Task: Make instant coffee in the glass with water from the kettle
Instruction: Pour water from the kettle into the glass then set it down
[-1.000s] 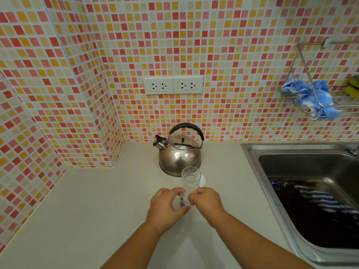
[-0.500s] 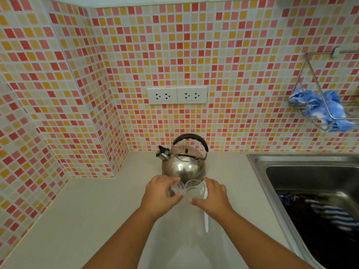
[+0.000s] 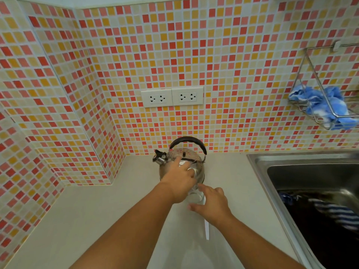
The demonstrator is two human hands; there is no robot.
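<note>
Your left hand (image 3: 179, 183) is up in front of the kettle (image 3: 181, 164), fingers curled around a small clear piece; it's too blurred to say what it is, or how tightly you grip it. Your right hand (image 3: 211, 205) sits low on the counter (image 3: 97, 220), thumb and fingers spread on either side of the glass (image 3: 195, 198) base. Can't tell if they actually touch the glass or just bracket it.

The glass stands on the counter right in front of the kettle, between your two hands, mostly hidden by them. A white spoon (image 3: 207, 228) lies on the counter with its handle pointing toward you, bowl end tucked under your right hand beside the glass.

The kettle is upright against the tiled wall, spout to the left, black handle up. The sink (image 3: 291, 164) is to the right with dark striped cloth in it. A wire rack (image 3: 318, 105) on the wall holds a blue cloth (image 3: 320, 103). Twin wall sockets (image 3: 172, 97) sit above the kettle.
</note>
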